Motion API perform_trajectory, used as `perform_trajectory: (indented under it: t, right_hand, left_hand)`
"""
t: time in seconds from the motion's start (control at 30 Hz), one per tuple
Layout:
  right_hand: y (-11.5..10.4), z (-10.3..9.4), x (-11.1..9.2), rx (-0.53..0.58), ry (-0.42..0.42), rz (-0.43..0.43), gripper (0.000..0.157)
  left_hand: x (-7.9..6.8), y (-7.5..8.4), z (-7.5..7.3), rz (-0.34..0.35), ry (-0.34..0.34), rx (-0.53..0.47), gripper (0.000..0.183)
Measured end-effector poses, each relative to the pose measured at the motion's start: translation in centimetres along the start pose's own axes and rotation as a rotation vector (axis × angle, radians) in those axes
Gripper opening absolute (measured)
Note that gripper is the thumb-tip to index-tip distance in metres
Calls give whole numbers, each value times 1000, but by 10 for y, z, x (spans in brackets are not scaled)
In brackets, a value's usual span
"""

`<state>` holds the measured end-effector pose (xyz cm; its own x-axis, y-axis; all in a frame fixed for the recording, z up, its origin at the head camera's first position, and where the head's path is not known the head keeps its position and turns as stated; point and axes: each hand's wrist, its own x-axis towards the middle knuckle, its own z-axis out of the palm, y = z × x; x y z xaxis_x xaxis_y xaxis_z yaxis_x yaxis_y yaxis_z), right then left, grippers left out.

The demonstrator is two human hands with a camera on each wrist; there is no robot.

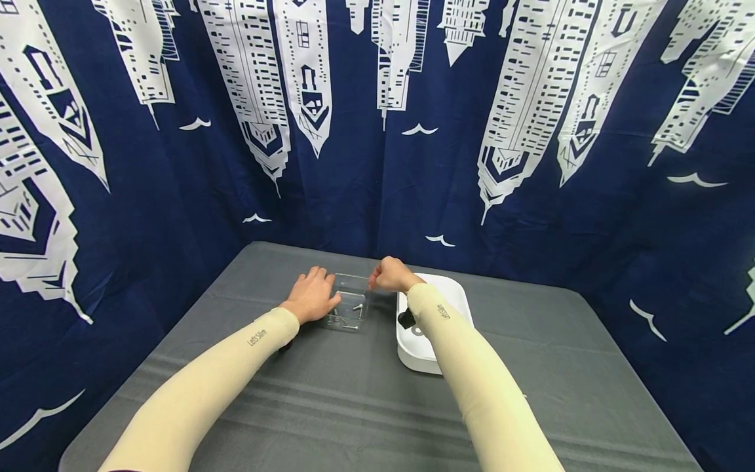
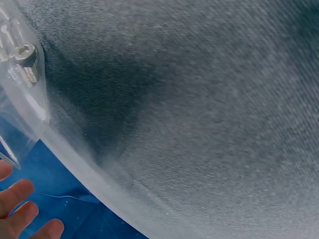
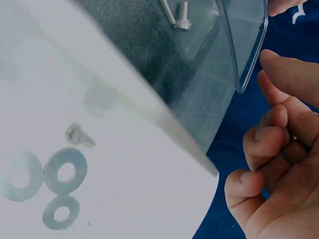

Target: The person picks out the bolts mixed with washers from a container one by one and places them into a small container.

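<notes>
A clear plastic box (image 1: 333, 322) with its transparent lid (image 3: 238, 55) raised holds several metal screws (image 3: 183, 23). My left hand (image 1: 309, 295) is at the box's left side, its fingers spread and fingertips right at the lid's edge. In the left wrist view a hex-socket screw (image 2: 26, 56) shows inside the box. Across from it, my right hand (image 1: 390, 274) has thumb and forefinger beside the lid's right edge, the other fingers loosely bent. Beneath the right wrist stands a white tray (image 1: 420, 362), with a small screw (image 3: 79, 135) and several flat washers (image 3: 66, 155) inside.
A grey cloth covers the table (image 1: 330, 393). Close behind its far edge hangs a dark blue curtain (image 1: 377, 190) with white building prints. The right forearm (image 1: 472, 367) passes over the tray and hides part of it.
</notes>
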<state>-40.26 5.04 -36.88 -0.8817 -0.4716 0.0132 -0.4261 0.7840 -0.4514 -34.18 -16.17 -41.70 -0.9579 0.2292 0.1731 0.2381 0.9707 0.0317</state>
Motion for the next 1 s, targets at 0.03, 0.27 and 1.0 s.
perform_trajectory:
  t: [0.03, 0.27, 1.0]
  right_hand:
    - [1, -1, -2, 5, -1, -3, 6]
    - [8, -9, -13, 29, 8, -16, 7]
    - [41, -21, -41, 132, 42, 35, 7]
  left_hand:
    - [1, 1, 0, 1, -5, -2, 55]
    - [7, 11, 0, 17, -14, 8, 58]
    - [16, 42, -1, 55, 2, -27, 57]
